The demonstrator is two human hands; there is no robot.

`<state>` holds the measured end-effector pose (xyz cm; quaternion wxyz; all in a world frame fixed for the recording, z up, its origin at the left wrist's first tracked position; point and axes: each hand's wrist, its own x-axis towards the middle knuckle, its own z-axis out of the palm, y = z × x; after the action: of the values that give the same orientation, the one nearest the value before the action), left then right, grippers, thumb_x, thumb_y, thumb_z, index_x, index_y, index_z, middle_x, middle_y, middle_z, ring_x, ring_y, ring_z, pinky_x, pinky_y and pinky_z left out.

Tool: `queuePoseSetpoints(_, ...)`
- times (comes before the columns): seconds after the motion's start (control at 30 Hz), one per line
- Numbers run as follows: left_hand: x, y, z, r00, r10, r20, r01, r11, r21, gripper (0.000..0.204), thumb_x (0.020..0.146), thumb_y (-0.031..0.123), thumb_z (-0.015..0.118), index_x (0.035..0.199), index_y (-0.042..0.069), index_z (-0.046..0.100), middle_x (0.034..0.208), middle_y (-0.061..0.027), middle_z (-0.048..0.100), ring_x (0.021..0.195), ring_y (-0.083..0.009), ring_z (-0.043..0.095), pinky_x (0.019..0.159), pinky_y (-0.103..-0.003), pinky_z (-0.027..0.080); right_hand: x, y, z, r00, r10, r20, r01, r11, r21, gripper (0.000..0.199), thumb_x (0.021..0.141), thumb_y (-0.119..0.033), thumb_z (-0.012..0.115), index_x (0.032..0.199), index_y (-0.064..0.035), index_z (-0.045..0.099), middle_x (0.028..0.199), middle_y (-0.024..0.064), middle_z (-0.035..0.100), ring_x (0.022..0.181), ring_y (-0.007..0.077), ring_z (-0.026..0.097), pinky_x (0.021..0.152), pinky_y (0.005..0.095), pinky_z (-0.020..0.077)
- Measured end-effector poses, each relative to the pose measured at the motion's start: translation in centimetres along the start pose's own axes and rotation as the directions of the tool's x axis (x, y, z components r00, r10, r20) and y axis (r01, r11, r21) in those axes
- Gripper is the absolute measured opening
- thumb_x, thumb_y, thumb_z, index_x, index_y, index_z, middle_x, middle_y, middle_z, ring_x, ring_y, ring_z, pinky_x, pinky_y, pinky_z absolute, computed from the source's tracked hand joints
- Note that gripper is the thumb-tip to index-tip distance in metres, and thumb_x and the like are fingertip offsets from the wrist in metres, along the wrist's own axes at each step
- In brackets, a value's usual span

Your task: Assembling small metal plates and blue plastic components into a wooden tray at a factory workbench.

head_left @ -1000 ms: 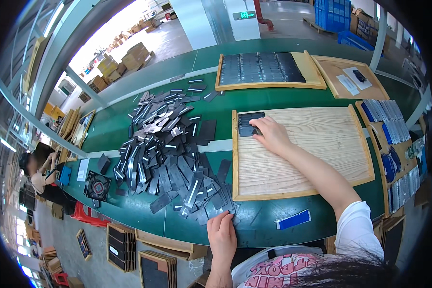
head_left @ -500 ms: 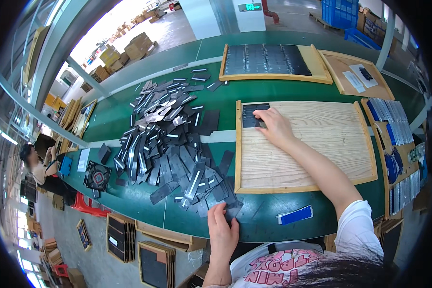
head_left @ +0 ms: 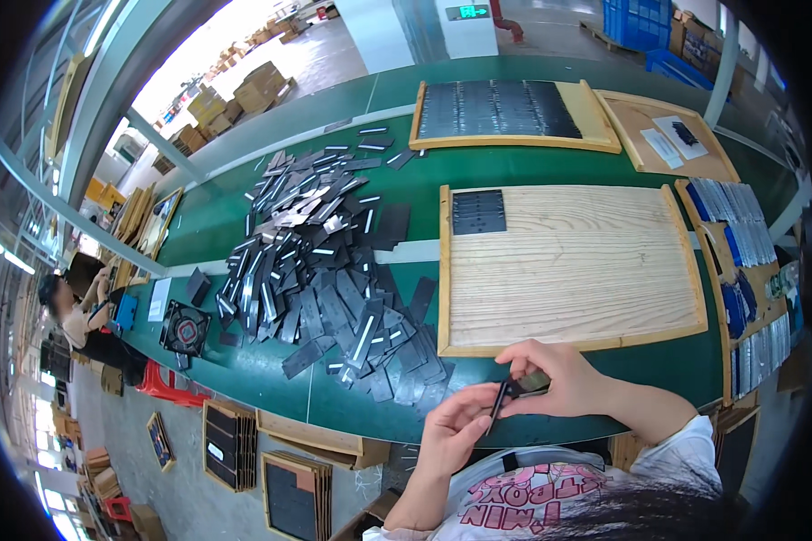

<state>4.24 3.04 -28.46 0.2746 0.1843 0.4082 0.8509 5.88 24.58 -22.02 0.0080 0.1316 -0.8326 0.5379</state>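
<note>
pinching one dark strip (head_left: 512,393), left hand (head_left: 456,431) and right hand (head_left: 559,379) hide its ends.

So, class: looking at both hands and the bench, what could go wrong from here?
1. The dark strip is pinched between the left hand and right hand at the near edge of the green bench; a slip could drop it off the bench.
2. The loose pile of strips sprawls toward that edge, so a nudge might push pieces off.
</note>
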Motion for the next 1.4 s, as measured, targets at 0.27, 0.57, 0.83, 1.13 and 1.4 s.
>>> queuePoseSetpoints(0.27,1.8,-1.0,2.7,0.995,0.083,0.051,-0.078,0.993,-0.090,0.058,0.084,-0.011,0.061,0.137,-0.001,0.041,0.140,-0.0222,0.044,0.120,-0.0335,0.054,0.093,-0.037,0.050,-3.1,1.7,-0.5,0.913,0.408,0.021,-0.344,0.739,0.579,0.017,0.087,-0.014,0.071,0.095,-0.0026,0.062,0.066,-0.0044,0.058,0.059,0.0011,0.048,0.051,0.0187,0.0342)
queuePoseSetpoints(0.57,2.7,-2.5,3.2,0.999,-0.023,-0.029,0.017,0.981,-0.191,0.048,0.082,-0.011,0.064,0.126,-0.003,0.047,0.119,-0.0188,0.059,0.113,-0.0239,0.059,0.095,-0.033,0.050,-4.1,2.6,-1.2,0.972,-0.022,-0.235,-0.021,0.983,-0.180,0.031,0.081,-0.021,0.074,0.100,-0.0051,0.055,0.085,0.0085,0.061,0.077,0.0231,0.062,0.063,0.0320,0.0478)
queuePoseSetpoints(0.83,2.4,-3.9,3.2,0.993,-0.103,-0.059,0.091,0.981,-0.173,0.049,0.084,-0.010,0.064,0.129,-0.002,0.048,0.119,-0.0158,0.060,0.108,-0.0262,0.062,0.093,-0.033,0.051,-4.4,1.4,-1.7,0.969,-0.193,-0.157,0.173,0.976,-0.134,0.029,0.069,-0.020,0.084,0.081,-0.0082,0.061,0.077,0.0050,0.063,0.067,0.0237,0.063,0.055,0.0322,0.0474)
queuePoseSetpoints(1.13,3.6,-2.0,1.6,0.983,0.018,-0.182,-0.045,0.988,-0.146,0.041,0.082,-0.011,0.065,0.117,0.002,0.050,0.122,-0.0168,0.057,0.119,-0.0334,0.055,0.099,-0.045,0.048,-7.5,3.7,-1.2,0.982,-0.172,-0.075,0.133,0.918,-0.373,0.033,0.066,-0.019,0.080,0.094,-0.0140,0.063,0.091,-0.0010,0.065,0.081,0.0192,0.060,0.059,0.0308,0.0502)
queuePoseSetpoints(1.4,3.5,-2.1,1.5,0.981,-0.011,-0.194,-0.018,0.989,-0.146,0.042,0.080,-0.014,0.065,0.116,0.001,0.051,0.123,-0.0167,0.055,0.118,-0.0320,0.055,0.098,-0.046,0.050,-7.7,4.8,-1.0,0.988,-0.116,-0.102,0.050,0.865,-0.500,0.037,0.063,-0.020,0.083,0.095,-0.0152,0.066,0.092,-0.0038,0.068,0.087,0.0161,0.062,0.059,0.0271,0.0519)
